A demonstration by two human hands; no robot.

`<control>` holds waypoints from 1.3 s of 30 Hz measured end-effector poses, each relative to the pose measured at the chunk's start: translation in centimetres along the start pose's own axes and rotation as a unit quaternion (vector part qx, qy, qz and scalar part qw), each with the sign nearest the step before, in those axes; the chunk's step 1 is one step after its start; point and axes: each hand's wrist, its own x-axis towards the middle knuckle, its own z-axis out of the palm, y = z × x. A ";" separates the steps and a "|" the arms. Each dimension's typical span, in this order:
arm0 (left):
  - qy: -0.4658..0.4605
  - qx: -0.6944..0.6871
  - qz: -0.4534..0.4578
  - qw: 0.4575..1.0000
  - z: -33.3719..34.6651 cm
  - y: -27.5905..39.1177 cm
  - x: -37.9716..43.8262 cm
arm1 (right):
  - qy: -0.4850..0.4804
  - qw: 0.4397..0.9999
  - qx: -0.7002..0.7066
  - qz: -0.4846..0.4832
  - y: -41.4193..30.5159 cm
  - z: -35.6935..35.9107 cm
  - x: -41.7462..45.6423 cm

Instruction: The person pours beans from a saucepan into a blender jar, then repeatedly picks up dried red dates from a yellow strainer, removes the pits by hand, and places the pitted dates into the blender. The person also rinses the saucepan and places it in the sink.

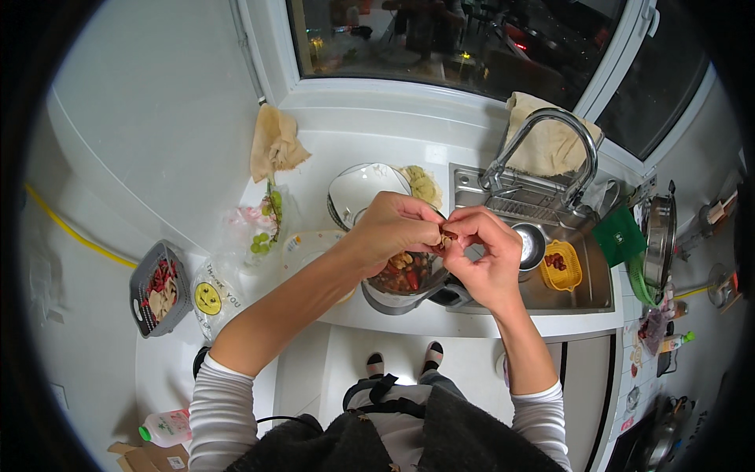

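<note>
My left hand (401, 233) and my right hand (483, 253) meet fingertip to fingertip above a pot. Between their fingers is a small reddish-brown food piece (447, 241), partly covered, perhaps a dried date. Below them the pot (398, 302) holds dark liquid with beans, red pieces and a brown lump (402, 260); its far side is hidden by my hands. In the steel sink (590, 295), to the right, a yellow plastic basket (562, 282) contains several reddish-brown pieces, beside a round metal bowl (529, 245).
White bowls (368, 184) stand behind the pot. A plate (309, 245), green grapes (260, 242) and a plastic bag (219, 295) lie to the left, with a grey basket (137, 310) farther out. A curved faucet (554, 112) rises over the sink; a green packet (619, 237) hangs at its right edge.
</note>
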 end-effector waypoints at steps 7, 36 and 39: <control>-0.020 -0.024 0.002 1.000 -0.2 -0.9 0.2 | 0.000 1.000 0.019 0.010 -0.1 -0.2 -0.2; -0.041 -0.056 -0.010 0.998 -1.5 -0.4 0.2 | -0.023 0.934 0.292 0.205 1.5 -0.2 -0.2; -0.039 -0.030 -0.016 0.999 -1.4 -0.2 0.2 | -0.043 0.946 0.255 0.194 0.4 -0.5 0.1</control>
